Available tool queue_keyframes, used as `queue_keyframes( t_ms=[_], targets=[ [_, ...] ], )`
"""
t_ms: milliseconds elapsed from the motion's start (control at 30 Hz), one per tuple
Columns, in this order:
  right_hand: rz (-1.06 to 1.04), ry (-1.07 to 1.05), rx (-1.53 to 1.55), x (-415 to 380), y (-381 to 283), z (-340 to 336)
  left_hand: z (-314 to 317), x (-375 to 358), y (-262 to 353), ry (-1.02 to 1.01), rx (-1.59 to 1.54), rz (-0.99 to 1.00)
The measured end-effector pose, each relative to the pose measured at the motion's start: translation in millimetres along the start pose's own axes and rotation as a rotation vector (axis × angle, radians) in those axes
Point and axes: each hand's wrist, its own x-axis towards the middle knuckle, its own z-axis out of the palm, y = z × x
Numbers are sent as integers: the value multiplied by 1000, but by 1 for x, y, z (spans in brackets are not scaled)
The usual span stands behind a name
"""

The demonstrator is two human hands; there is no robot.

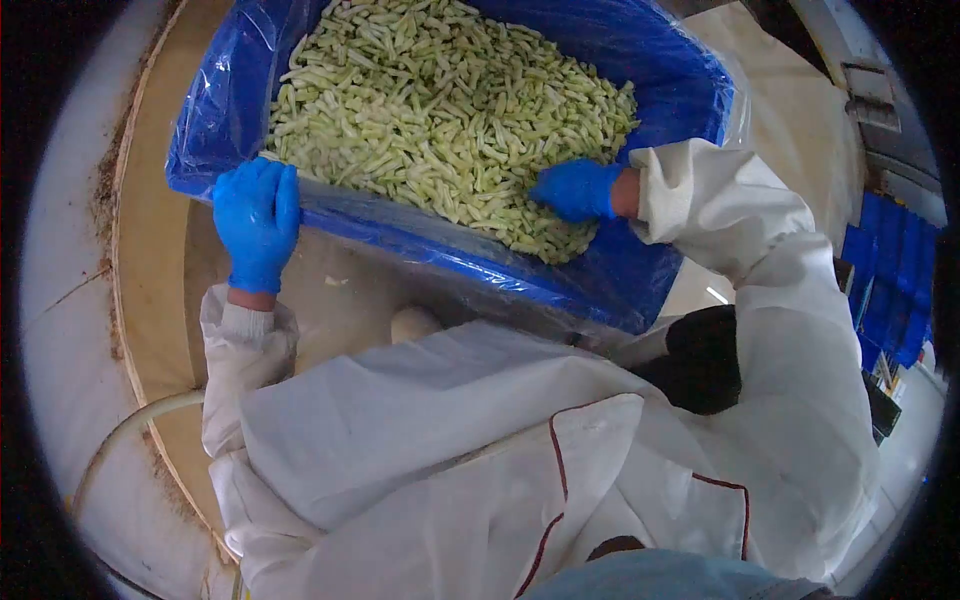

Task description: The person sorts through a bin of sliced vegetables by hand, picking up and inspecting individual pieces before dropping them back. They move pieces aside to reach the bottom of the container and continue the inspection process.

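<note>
A large blue bin (430, 245), lined with clear plastic, holds a heap of pale green cut vegetable pieces (450, 110). My left hand (257, 222), in a blue glove, is closed over the bin's near rim at its left corner. On the right side of the heap, my right hand (577, 190), also blue-gloved, reaches down into the pieces. Its fingertips are hidden among them, and whether it grips any cannot be made out.
Blue stacked crates (888, 270) stand at the far right. A pale hose (125, 430) curves along the lower left, beside a tan panel edge (150, 250). A dark object (705, 360) is below my right forearm.
</note>
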Motion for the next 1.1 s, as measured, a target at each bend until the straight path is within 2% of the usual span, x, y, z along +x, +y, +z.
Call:
queue_keyframes(
  t_ms=[67,167,233,300,367,433,500,600,633,733,800,867,967,1067,1100],
  targets=[
    [17,-154,36,-2,10,-3,-1,0,1,-12,-4,-6],
    [-6,-101,-9,-7,32,-29,-1,2,0,-60,-6,-29],
    [27,162,26,15,49,-46,-2,-1,-2,-93,-35,-54],
    [145,184,98,64,51,-93,-1,1,1,-18,-39,-17],
    [84,457,141,103,31,-147,-1,3,1,22,-32,11],
    [-162,827,217,171,30,-184,0,3,0,20,-35,22],
    [-137,1129,253,243,21,-211,-1,2,-1,-2,10,17],
    [-13,655,356,253,-17,-213,-2,3,-3,-44,32,3],
    [98,813,203,250,-36,-198,-4,3,-3,-63,28,-1],
    [44,564,205,252,-49,-157,-3,6,-2,-38,2,15],
    [20,419,222,203,-56,-154,-4,4,-4,-60,4,21],
    [-46,451,45,166,-58,-133,-2,4,-7,-61,4,27],
    [-258,546,36,125,-50,-95,-3,-2,-4,-59,4,19],
    [-360,403,60,90,-23,-84,-4,3,-6,-40,10,28],
    [-336,337,28,80,-6,-81,-3,2,-8,-31,3,35]
  ],
)
